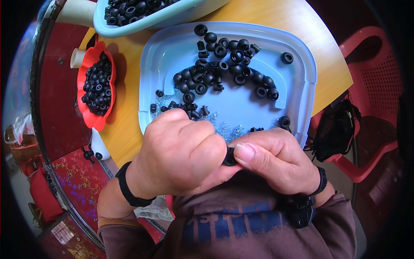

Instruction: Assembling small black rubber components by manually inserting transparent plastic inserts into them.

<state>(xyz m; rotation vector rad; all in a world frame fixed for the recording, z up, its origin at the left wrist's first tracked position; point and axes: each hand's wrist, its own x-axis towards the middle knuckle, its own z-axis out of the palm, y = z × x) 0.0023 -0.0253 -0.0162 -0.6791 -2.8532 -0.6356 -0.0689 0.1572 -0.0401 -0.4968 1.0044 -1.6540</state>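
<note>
Close to my body, over the near edge of a light blue tray (297,108), both hands meet at a small black rubber-like part (230,156). My left hand (179,153) is curled into a fist against the part's left side; its fingertips are hidden. From the right, my right hand (276,157) pinches the part, thumb on top. In the tray lie many round black hollow parts (209,79) and smaller black plug-like pieces (196,113). Tiny clear bluish pieces (226,129) are scattered near my knuckles.
A red scalloped bowl (98,123) of small black parts sits left of the tray on the wooden table (280,13). Behind it, a pale blue basin (157,21) holds more black parts. At right stands a red plastic chair (375,93) with a black bag (336,129).
</note>
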